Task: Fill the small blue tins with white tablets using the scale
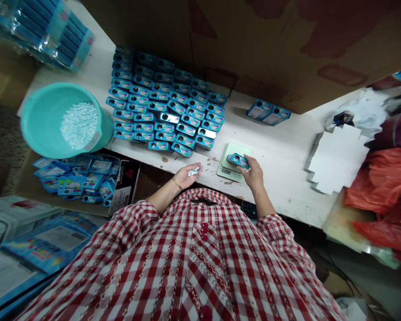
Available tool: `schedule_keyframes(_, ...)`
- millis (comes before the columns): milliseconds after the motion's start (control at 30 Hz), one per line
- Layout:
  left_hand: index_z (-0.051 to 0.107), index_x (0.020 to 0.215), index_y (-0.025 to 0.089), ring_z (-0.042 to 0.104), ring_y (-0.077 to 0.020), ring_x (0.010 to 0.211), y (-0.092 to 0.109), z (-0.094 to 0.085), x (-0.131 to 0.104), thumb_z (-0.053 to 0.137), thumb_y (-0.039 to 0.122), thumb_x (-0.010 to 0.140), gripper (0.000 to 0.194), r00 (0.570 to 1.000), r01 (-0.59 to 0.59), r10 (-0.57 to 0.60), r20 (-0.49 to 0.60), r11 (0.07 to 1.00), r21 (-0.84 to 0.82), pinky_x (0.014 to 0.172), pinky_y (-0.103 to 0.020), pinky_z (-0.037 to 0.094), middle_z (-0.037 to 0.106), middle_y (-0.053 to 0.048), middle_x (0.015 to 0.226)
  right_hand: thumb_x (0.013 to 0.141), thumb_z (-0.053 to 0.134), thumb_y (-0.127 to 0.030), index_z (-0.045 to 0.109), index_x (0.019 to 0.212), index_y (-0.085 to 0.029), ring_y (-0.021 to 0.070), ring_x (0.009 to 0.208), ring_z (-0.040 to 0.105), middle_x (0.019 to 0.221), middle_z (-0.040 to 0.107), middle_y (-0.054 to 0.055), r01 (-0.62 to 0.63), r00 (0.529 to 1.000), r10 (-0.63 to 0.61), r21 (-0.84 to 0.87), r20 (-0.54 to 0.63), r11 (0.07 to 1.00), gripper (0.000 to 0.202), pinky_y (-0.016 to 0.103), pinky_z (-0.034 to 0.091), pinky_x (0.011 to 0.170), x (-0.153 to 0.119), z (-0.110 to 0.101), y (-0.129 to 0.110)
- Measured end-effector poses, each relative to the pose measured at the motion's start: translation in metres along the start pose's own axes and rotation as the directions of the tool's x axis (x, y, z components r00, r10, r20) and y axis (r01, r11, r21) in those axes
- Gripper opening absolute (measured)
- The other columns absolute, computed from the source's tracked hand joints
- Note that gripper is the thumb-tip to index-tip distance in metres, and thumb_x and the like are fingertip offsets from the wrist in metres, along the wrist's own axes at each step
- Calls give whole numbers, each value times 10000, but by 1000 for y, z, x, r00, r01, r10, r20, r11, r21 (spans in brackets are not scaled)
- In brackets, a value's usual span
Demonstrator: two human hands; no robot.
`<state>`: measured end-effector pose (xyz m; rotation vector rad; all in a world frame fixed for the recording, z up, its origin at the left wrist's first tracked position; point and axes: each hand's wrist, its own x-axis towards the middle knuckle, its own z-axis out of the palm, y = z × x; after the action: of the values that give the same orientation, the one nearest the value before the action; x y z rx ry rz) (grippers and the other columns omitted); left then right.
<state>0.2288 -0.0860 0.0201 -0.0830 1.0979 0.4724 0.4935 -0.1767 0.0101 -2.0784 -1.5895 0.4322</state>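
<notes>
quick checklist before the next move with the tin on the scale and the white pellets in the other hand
1. Tin sits on the scale: ok, right hand touches it there.
2. Pellets in hand: ok, a small heap lies in the cupped left hand.
3. Tin open to take pellets: cannot tell, too small to see.
4. Scale reading: cannot tell, its display is not legible.
5. Pellet supply: ok, the teal tub at the table edge holds plenty.
6. More tins at hand: ok, rows of blue tins are stacked on the table.
</notes>
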Motion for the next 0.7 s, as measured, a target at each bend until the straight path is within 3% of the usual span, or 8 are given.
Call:
schedule_keyframes(133,628,789,53,630,-124,665,-6,20,13,449,91,847,192,998,30,-31,56,999,14,590,-193,510,644,-102,713,861,441,-372,526,1188,-167,221,898,511,1015,609,96,96,995,-88,-211,48,973,394,335,429,784,-2,-9,-29)
schedule_keyframes(267,625,755,50,619,-124,639,-10,43,23,428,123,874,241,991,41,-42,128,999,9,576,-207,506,647,-100,705,865,446,-339,478,1260,-159,227,876,470,1066,597,105,324,945,-285,-375,158,868,435,339,373,763,-8,-28,-75)
schedule_keyframes(333,621,742,51,610,-124,623,-12,50,26,429,130,876,248,988,45,-46,149,999,9,552,-211,499,645,-94,694,869,444,-329,478,1261,-150,227,855,458,1048,603,103,381,924,-329,-420,194,824,433,341,350,736,-10,-31,-88)
schedule_keyframes(700,626,767,48,587,-114,613,-17,52,25,424,147,884,254,980,70,-68,186,998,-5,559,-216,483,642,-91,701,873,436,-295,475,1252,-145,224,846,428,1008,598,96,400,916,-313,-502,253,767,409,341,303,715,-10,-35,-91)
